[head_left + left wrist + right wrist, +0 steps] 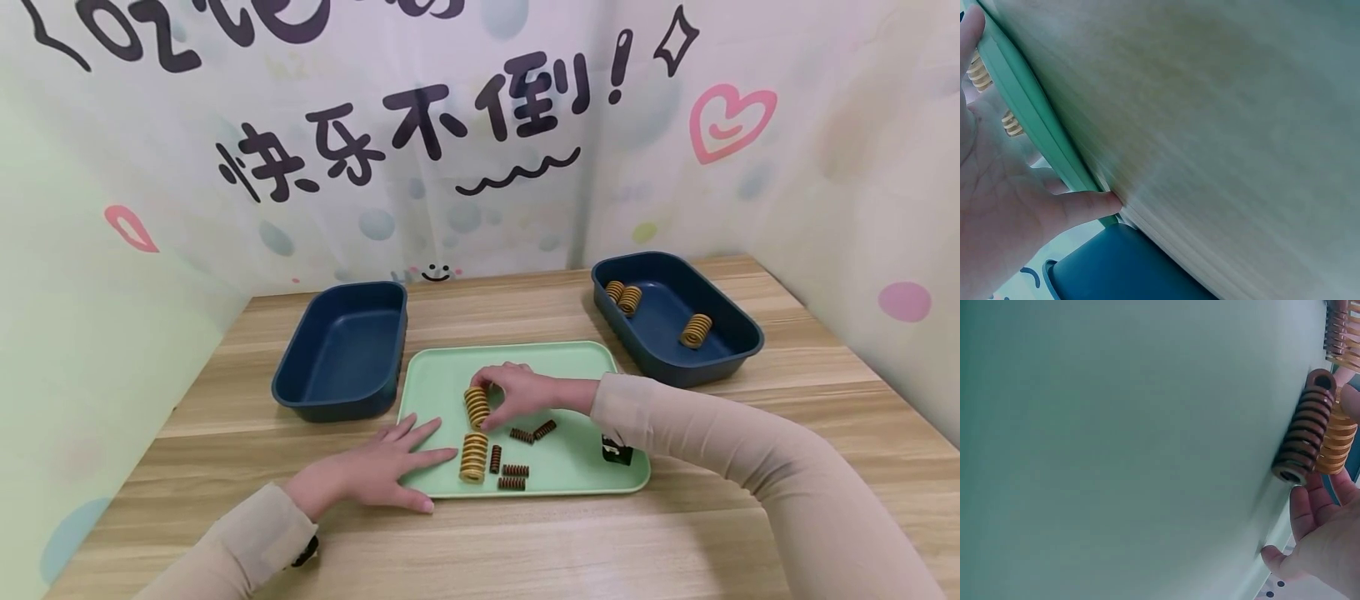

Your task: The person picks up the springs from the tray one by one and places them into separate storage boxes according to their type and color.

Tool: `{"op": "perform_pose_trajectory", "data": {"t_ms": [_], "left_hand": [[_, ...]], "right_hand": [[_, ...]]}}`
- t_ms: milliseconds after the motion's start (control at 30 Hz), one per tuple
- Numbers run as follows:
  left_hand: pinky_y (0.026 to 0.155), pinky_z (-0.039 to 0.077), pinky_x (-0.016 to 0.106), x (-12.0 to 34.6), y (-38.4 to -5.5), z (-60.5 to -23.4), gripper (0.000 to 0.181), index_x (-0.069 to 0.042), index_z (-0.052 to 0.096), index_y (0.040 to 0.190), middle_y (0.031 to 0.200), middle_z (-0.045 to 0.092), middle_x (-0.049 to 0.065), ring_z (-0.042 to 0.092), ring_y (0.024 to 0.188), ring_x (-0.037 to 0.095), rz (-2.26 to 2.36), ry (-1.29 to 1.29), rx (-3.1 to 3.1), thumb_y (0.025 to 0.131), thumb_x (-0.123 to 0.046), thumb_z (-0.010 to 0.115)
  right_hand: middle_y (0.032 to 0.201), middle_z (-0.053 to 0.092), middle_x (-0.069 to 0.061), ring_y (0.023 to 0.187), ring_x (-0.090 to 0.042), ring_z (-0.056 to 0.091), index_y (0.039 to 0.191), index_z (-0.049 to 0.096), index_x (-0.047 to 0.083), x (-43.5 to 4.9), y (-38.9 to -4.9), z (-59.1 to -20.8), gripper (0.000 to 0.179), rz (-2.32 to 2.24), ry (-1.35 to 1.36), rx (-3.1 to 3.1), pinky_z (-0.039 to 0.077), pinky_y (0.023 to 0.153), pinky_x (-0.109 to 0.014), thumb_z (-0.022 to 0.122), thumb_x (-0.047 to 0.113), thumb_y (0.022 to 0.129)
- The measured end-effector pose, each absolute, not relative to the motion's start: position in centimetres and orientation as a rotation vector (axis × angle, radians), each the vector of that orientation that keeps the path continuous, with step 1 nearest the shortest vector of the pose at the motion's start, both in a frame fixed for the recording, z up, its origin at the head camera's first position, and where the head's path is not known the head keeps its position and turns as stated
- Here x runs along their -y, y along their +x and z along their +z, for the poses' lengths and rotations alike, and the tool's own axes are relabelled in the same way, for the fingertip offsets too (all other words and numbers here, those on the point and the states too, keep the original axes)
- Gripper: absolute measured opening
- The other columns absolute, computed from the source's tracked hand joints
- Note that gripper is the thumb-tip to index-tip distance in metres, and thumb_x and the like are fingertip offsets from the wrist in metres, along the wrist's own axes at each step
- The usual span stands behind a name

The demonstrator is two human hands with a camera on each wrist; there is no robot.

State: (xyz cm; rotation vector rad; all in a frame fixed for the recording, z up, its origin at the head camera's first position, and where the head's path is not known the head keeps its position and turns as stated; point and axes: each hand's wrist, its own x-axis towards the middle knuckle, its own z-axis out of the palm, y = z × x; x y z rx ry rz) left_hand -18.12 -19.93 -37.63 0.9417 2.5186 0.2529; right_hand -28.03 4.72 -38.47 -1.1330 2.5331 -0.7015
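Observation:
On the pale green tray [570, 475], my right hand [521, 390] pinches a yellow coil spring [477, 408] lengthwise, fingers at its far end and thumb at the near one. The right wrist view shows this yellow spring [1339, 444] partly behind a dark brown spring [1305, 434]. A second yellow spring [473, 458] lies just nearer on the tray, beside several small brown springs [515, 471]. My left hand [375, 468] is spread at the tray's left edge, holding nothing. Its thumb [1088, 205] lies by the tray rim [1041, 128] in the left wrist view.
A dark blue bin [339, 350] with nothing in it stands behind left of the tray. Another blue bin [667, 358], back right, holds three yellow springs [696, 331]. Behind the wooden table [525, 542] hangs a printed curtain [450, 225].

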Motion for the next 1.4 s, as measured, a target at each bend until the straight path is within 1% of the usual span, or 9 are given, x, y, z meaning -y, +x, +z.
{"op": "perform_pose_trajectory", "data": {"t_ms": [133, 333, 433, 600, 800, 967, 1133, 1267, 1400], "left_hand": [[0.102, 0.016, 0.064, 19.9, -18.1, -37.6, 0.068, -0.030, 0.033, 0.142, 0.153, 0.010, 0.011, 0.004, 0.136, 0.046, 0.258, 0.942, -2.515, 0.084, -0.059, 0.051], [0.103, 0.016, 0.063, 19.8, -18.1, -37.4, 0.068, -0.030, 0.033, 0.142, 0.153, 0.010, 0.011, 0.004, 0.136, 0.046, 0.240, 0.946, -2.523, 0.083, -0.060, 0.050], [0.102, 0.016, 0.063, 19.9, -18.1, -37.3, 0.068, -0.029, 0.033, 0.143, 0.153, 0.010, 0.012, 0.004, 0.136, 0.046, 0.238, 0.948, -2.523, 0.084, -0.059, 0.050], [0.103, 0.016, 0.063, 19.9, -18.1, -37.4, 0.069, -0.030, 0.033, 0.142, 0.153, 0.010, 0.012, 0.004, 0.136, 0.046, 0.236, 0.949, -2.531, 0.083, -0.060, 0.050], [0.103, 0.016, 0.062, 19.9, -18.2, -37.7, 0.069, -0.031, 0.033, 0.142, 0.153, 0.010, 0.011, 0.005, 0.136, 0.045, 0.242, 0.952, -2.536, 0.083, -0.061, 0.050], [0.103, 0.016, 0.062, 19.9, -18.1, -37.7, 0.069, -0.031, 0.033, 0.142, 0.154, 0.009, 0.011, 0.005, 0.136, 0.045, 0.230, 0.955, -2.540, 0.083, -0.061, 0.050], [0.103, 0.016, 0.062, 19.9, -18.1, -37.6, 0.068, -0.031, 0.032, 0.142, 0.154, 0.009, 0.011, 0.005, 0.136, 0.045, 0.229, 0.953, -2.538, 0.083, -0.060, 0.050], [0.103, 0.016, 0.062, 19.9, -18.1, -37.6, 0.068, -0.031, 0.033, 0.142, 0.154, 0.009, 0.010, 0.004, 0.136, 0.045, 0.244, 0.943, -2.530, 0.083, -0.060, 0.050], [0.103, 0.016, 0.062, 19.9, -18.1, -37.6, 0.068, -0.031, 0.032, 0.143, 0.154, 0.008, 0.010, 0.004, 0.136, 0.045, 0.251, 0.940, -2.525, 0.083, -0.059, 0.051]], "right_hand": [[0.104, 0.057, 0.007, 0.098, -0.014, 0.044, 0.112, 0.055, 0.016, -4.9, -28.2, -38.5, 0.047, -0.720, -1.165, -2.485, 0.029, 0.086, -0.035, 0.076, 0.030, 0.071], [0.104, 0.057, 0.002, 0.100, -0.015, 0.048, 0.112, 0.054, 0.009, -5.3, -28.8, -38.3, 0.047, -0.900, -1.231, -2.358, 0.038, 0.090, -0.031, 0.075, 0.021, 0.073], [0.106, 0.057, -0.001, 0.100, -0.016, 0.048, 0.113, 0.053, 0.006, -5.4, -29.0, -38.0, 0.047, -0.969, -1.247, -2.307, 0.039, 0.091, -0.031, 0.075, 0.020, 0.074], [0.110, 0.054, -0.001, 0.102, -0.018, 0.047, 0.115, 0.052, 0.008, -5.6, -29.1, -37.2, 0.047, -1.033, -1.186, -2.281, 0.039, 0.090, -0.034, 0.074, 0.022, 0.075], [0.110, 0.053, 0.000, 0.104, -0.019, 0.044, 0.118, 0.051, 0.012, -5.9, -29.0, -36.0, 0.049, -1.087, -1.083, -2.271, 0.040, 0.087, -0.034, 0.074, 0.023, 0.076], [0.110, 0.053, -0.002, 0.108, -0.025, 0.043, 0.119, 0.050, 0.010, -6.3, -29.3, -35.2, 0.050, -1.137, -1.080, -2.262, 0.040, 0.088, -0.040, 0.074, 0.022, 0.076], [0.111, 0.052, -0.005, 0.110, -0.032, 0.042, 0.119, 0.049, 0.007, -7.1, -29.7, -34.3, 0.052, -1.219, -1.085, -2.236, 0.034, 0.094, -0.052, 0.074, 0.018, 0.075], [0.111, 0.053, -0.006, 0.112, -0.030, 0.043, 0.119, 0.049, 0.008, -7.8, -29.9, -33.4, 0.052, -1.217, -1.072, -2.285, 0.031, 0.098, -0.052, 0.075, 0.020, 0.075], [0.115, 0.051, -0.007, 0.113, -0.026, 0.041, 0.120, 0.048, 0.009, -8.5, -30.0, -32.6, 0.053, -1.196, -1.022, -2.330, 0.031, 0.098, -0.052, 0.074, 0.022, 0.076]]}}
